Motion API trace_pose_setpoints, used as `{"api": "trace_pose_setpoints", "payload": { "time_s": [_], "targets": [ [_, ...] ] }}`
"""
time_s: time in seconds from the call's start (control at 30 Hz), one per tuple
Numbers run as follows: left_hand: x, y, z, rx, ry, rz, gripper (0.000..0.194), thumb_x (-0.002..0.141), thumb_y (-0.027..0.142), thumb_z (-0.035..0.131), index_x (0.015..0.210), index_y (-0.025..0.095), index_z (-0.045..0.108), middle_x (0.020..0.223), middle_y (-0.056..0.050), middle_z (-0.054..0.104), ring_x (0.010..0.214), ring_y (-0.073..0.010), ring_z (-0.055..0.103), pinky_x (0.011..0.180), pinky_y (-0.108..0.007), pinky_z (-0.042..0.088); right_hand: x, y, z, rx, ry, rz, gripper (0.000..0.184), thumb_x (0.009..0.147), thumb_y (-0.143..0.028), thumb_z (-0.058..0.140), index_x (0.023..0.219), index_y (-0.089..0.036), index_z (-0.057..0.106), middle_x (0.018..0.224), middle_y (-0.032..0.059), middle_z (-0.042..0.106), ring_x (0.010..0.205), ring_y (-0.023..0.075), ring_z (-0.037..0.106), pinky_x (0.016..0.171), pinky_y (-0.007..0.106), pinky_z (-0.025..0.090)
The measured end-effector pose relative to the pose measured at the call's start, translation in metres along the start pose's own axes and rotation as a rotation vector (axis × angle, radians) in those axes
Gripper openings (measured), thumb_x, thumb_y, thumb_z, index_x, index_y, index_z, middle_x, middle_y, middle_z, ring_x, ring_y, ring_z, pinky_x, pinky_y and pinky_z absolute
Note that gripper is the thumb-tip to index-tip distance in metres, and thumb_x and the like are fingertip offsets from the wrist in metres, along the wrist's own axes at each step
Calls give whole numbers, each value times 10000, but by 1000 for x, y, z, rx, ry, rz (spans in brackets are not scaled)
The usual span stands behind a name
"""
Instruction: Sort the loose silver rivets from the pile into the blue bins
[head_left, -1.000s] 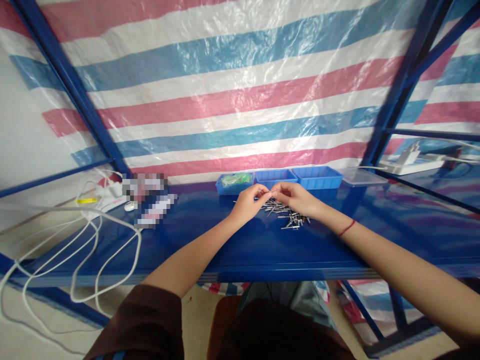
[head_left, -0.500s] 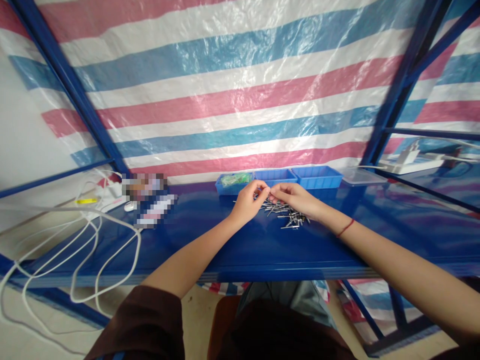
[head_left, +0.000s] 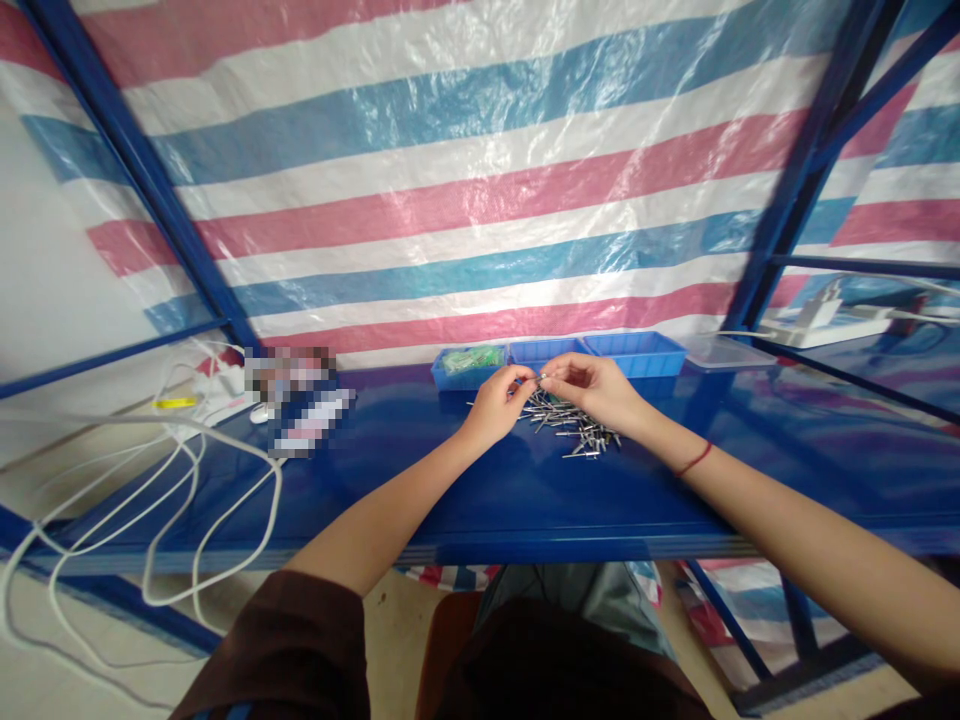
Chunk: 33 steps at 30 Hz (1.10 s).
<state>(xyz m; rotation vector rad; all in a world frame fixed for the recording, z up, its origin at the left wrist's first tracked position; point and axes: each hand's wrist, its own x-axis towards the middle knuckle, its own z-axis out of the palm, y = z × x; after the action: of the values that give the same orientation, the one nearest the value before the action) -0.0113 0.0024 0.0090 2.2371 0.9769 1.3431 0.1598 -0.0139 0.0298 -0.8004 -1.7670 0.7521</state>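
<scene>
Just over the pile of pins (head_left: pixel 576 418) on the table (head_left: pixel 525 500), we pinch a small part (head_left: pixel 541 377) between left hand (head_left: pixel 496 407) and right hand (head_left: pixel 598 388), fingertips closed on it — should either pinch slacken, it could drop and get lost below.

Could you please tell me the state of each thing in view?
Left hand: pinching at a small piece
Right hand: pinching at the same piece
Metal pins: loosely heaped
Left tray: open, holding green items
Middle tray: open, partly hidden
Right tray: open, upright
Clear plastic panel: lying flat
White cables: loosely looped
Striped sheet: hanging, creased
</scene>
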Motion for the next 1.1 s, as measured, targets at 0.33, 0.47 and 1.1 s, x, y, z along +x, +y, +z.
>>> {"api": "trace_pose_setpoints", "payload": {
  "time_s": [0.33,0.47,1.1],
  "targets": [
    [-1,-11,3,118,-124,65,215,920,306,365,923,185,543,913,-45,596,908,-156,560,871,-314,438,-1,-10,-10,-610,-224,-99,242,809,-290,462,622,-171,561,565,-2,550,529,104,465,560,265,335],
    [2,-15,0,123,38,-101,272,914,333,399,1142,199,461,957,-51,598,944,-167,569,908,-347,427,24,-1,-17,-779,-45,-74,306,857,-333,413,681,-167,599,640,55,615,586,149,525,592,288,344],
    [-3,-18,-1,306,-117,-196,216,824,290,534,1016,217,600,997,-64,653,999,-213,586,926,-431,427,10,6,-29,-689,-631,-85,128,699,-184,535,705,-178,662,690,14,650,611,125,551,608,259,407]
  ]
}}
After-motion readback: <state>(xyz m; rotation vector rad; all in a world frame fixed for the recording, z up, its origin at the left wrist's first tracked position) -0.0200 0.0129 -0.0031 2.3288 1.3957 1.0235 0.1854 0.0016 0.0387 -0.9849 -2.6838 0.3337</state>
